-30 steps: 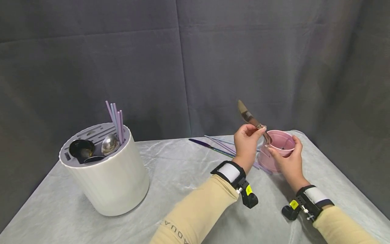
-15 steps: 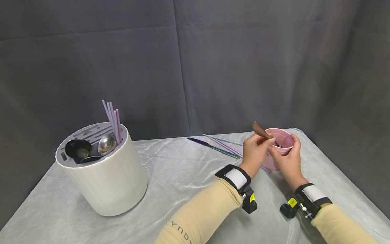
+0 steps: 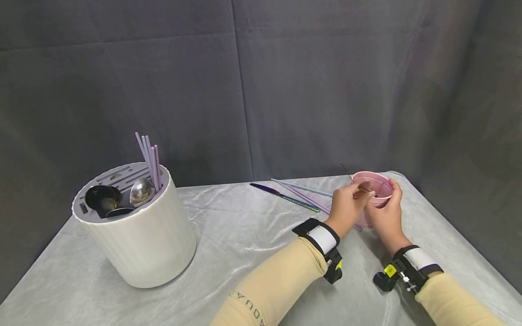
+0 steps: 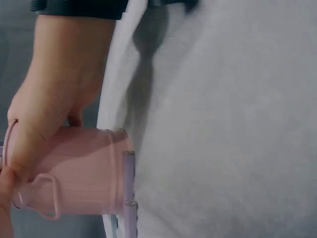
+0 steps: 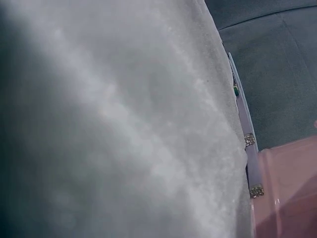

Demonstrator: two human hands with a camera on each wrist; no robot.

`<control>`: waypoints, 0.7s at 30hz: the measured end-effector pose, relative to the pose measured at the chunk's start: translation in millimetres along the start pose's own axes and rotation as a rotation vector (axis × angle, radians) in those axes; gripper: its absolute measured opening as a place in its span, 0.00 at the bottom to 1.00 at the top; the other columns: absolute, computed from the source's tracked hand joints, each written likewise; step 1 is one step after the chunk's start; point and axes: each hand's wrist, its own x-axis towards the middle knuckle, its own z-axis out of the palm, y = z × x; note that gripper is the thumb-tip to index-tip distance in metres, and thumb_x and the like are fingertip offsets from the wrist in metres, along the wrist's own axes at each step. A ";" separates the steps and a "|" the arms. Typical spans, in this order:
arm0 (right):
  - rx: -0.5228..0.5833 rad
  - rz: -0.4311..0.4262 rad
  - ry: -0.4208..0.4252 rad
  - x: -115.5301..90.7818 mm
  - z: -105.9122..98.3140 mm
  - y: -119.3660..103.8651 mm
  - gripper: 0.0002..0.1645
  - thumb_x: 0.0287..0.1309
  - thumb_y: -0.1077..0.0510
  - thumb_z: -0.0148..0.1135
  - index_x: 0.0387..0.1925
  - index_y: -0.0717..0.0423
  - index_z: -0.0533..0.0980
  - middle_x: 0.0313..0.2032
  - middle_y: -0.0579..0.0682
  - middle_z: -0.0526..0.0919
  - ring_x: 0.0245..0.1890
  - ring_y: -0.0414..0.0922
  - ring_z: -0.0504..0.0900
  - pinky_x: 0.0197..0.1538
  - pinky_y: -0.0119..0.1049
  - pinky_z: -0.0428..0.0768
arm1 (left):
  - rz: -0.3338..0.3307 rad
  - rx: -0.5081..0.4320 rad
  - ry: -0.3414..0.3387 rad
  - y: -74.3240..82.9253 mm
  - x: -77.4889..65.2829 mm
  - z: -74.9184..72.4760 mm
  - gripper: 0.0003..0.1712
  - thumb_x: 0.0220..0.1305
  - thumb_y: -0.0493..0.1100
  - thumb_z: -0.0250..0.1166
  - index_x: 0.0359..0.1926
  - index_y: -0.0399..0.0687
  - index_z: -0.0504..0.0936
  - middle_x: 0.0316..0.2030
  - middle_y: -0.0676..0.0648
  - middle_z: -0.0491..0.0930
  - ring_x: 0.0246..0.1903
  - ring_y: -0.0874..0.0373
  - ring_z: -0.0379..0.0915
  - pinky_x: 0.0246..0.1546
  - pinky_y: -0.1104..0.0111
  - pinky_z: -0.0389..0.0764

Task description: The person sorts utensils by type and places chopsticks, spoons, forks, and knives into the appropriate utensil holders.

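Observation:
A copper-brown table knife (image 3: 364, 185) sits in the fingers of my left hand (image 3: 345, 206), at the mouth of a pink cup (image 3: 379, 179). It looks thin from this angle, and the fingers hide much of it. My right hand (image 3: 385, 222) grips that cup by its side. In the left wrist view the cup's small handle (image 4: 55, 196) shows, with the right hand (image 4: 54, 99) around the cup near its rim. What lies inside the cup is mostly hidden.
Left of the cup lie a knife (image 3: 299, 203) with a dark blade and several purple and blue chopsticks (image 3: 306, 197). A white utensil holder (image 3: 142, 253) stands at the left, bearing a black ladle (image 3: 103, 197), a metal spoon (image 3: 142, 191) and upright chopsticks (image 3: 154, 170).
My left hand has moved right and slightly down with the copper-brown knife, whose blade stood up in plain sight earlier. The right hand keeps its grip on the cup.

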 end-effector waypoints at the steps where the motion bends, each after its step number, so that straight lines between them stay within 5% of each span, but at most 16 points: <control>1: -0.004 0.001 0.000 -0.1 0.2 0.3 0.50 0.55 0.61 0.63 0.73 0.59 0.45 0.61 0.69 0.64 0.58 0.59 0.67 0.56 0.41 0.68 | -0.028 0.012 0.009 1.3 1.0 0.4 0.06 0.60 0.33 0.66 0.35 0.31 0.86 0.30 0.41 0.86 0.30 0.62 0.81 0.33 0.85 0.73; 5: 0.005 0.000 -0.002 0.3 0.3 0.7 0.50 0.55 0.62 0.62 0.73 0.59 0.45 0.63 0.69 0.63 0.61 0.59 0.65 0.60 0.46 0.66 | -0.113 0.017 0.019 4.7 3.5 2.3 0.07 0.59 0.32 0.67 0.38 0.33 0.86 0.31 0.43 0.86 0.29 0.67 0.79 0.32 0.85 0.72; 14: 0.028 0.008 -0.019 0.1 0.4 -0.1 0.54 0.55 0.56 0.67 0.73 0.56 0.44 0.66 0.65 0.60 0.63 0.57 0.63 0.63 0.46 0.63 | -0.094 -0.078 0.076 -4.3 -8.4 -11.1 0.10 0.60 0.28 0.63 0.43 0.31 0.84 0.39 0.40 0.85 0.39 0.60 0.82 0.38 0.82 0.75; 21: 0.062 0.030 -0.051 -0.8 -0.2 1.6 0.56 0.55 0.53 0.69 0.74 0.53 0.42 0.67 0.60 0.58 0.65 0.54 0.60 0.67 0.47 0.60 | -0.220 0.100 0.209 -33.3 -22.2 -45.6 0.05 0.56 0.28 0.67 0.36 0.30 0.84 0.29 0.41 0.84 0.31 0.55 0.80 0.33 0.77 0.77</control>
